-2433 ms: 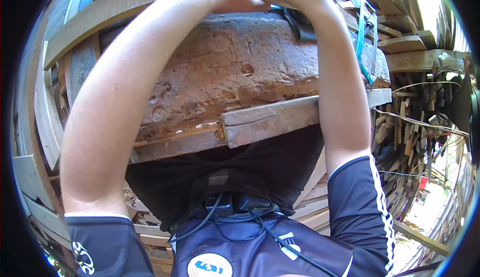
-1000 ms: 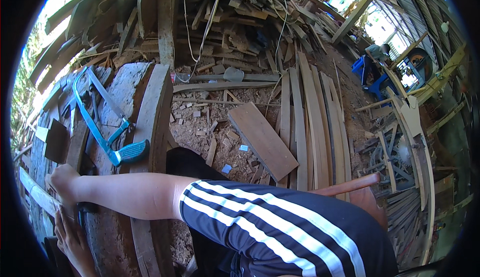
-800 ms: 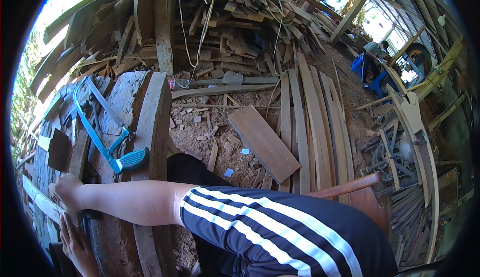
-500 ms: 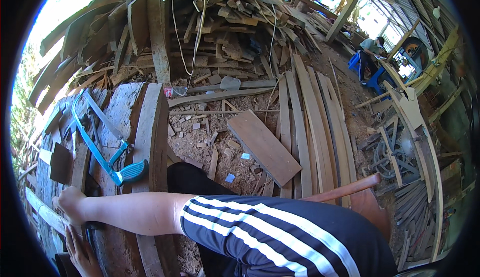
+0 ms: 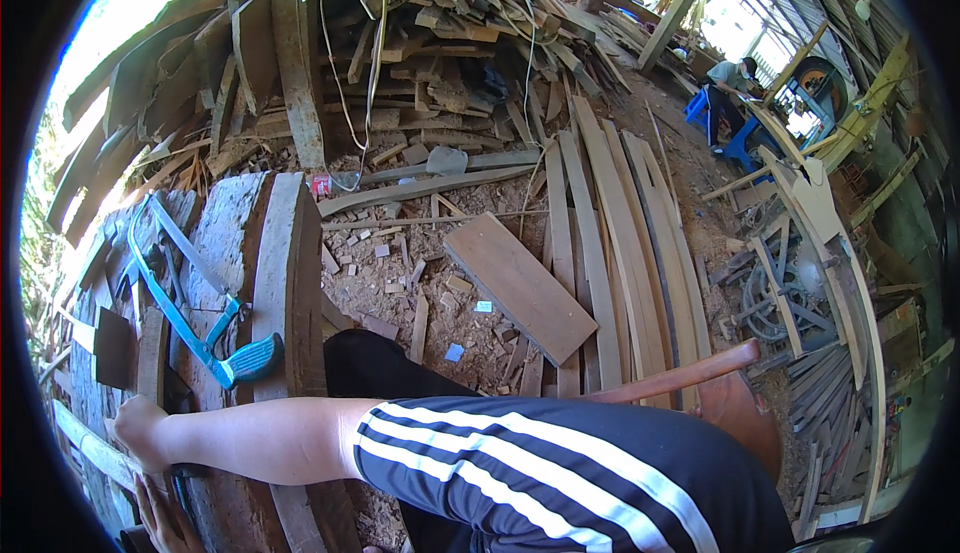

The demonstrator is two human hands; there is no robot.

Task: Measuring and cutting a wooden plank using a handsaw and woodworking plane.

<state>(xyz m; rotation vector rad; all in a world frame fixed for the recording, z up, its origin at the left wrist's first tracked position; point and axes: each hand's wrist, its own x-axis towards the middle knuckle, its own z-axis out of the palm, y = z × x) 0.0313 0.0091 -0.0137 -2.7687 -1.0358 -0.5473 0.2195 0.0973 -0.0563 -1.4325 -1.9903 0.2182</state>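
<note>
Both hands (image 5: 138,433) (image 5: 160,521) are at a rough bench (image 5: 236,228) beside scrap-littered ground (image 5: 375,281).

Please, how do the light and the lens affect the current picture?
Head view: bright daylight washes out the upper left; head view: the long planks look bowed by the fisheye, and the corners are black; head view: the saw's teal handle looks clear, but the left hand is partly lost at the lower edge.

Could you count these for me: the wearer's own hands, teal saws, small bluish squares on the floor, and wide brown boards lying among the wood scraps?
Left hand and right hand: 2
Teal saw: 1
Small bluish squares: 2
Wide brown board: 1
Total: 6
</note>
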